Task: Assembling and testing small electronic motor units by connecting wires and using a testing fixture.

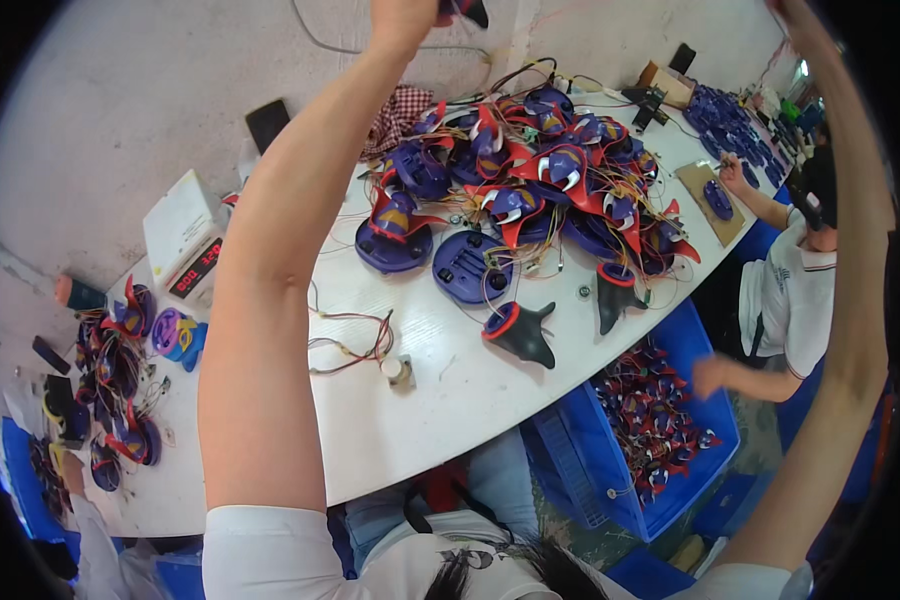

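Both my arms are raised high toward the top of the picture. My left hand (402, 18) is partly cut off by the upper edge, with a dark toy part (462, 12) with red trim at its fingers; it seems closed on that part. My right hand (792, 12) barely shows at the top right edge, and its fingers are out of view. Below them, purple, red and white toy assemblies (560, 170) with thin wires are heaped on the white table (430, 410). Nearer me lie a purple round base (473, 267) and a black horned shell (523, 335).
A blue crate (685, 350) full of similar parts stands beside the table's right edge. A co-worker (785, 300) sits at the right. Left are a white box with a red display (185, 235), a tape roll (177, 335) and more wired toys (120, 390).
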The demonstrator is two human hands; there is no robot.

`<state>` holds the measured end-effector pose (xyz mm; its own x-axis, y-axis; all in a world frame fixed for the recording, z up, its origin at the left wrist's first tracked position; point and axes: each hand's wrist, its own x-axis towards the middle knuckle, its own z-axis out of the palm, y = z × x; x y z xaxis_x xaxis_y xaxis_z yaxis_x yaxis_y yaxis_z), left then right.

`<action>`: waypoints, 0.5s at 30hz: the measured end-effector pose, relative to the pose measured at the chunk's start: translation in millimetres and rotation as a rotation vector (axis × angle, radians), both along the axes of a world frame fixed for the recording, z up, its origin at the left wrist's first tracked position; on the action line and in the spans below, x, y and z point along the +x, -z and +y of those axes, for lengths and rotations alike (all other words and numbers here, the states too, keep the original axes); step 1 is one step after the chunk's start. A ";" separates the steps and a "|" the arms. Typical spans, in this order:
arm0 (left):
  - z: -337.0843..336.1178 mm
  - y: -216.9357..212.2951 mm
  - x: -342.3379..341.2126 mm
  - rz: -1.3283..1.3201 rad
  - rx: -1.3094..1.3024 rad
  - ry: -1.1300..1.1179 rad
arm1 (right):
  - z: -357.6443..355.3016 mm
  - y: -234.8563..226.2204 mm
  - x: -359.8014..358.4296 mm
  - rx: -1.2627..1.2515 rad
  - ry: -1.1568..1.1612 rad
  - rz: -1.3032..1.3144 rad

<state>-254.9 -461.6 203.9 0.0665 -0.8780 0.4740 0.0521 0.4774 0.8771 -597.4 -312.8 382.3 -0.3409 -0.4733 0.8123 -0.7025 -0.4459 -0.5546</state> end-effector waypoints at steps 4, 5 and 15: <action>26.2 -56.5 45.8 0.427 -0.167 0.234 | 31.2 6.3 -15.6 0.102 0.003 -0.046; 35.0 -73.4 54.8 0.181 -0.228 0.134 | 40.5 10.0 -17.8 0.122 -0.002 -0.063; 283.4 -69.5 169.9 0.169 -0.215 0.042 | 178.6 45.7 36.5 0.335 -0.529 -0.133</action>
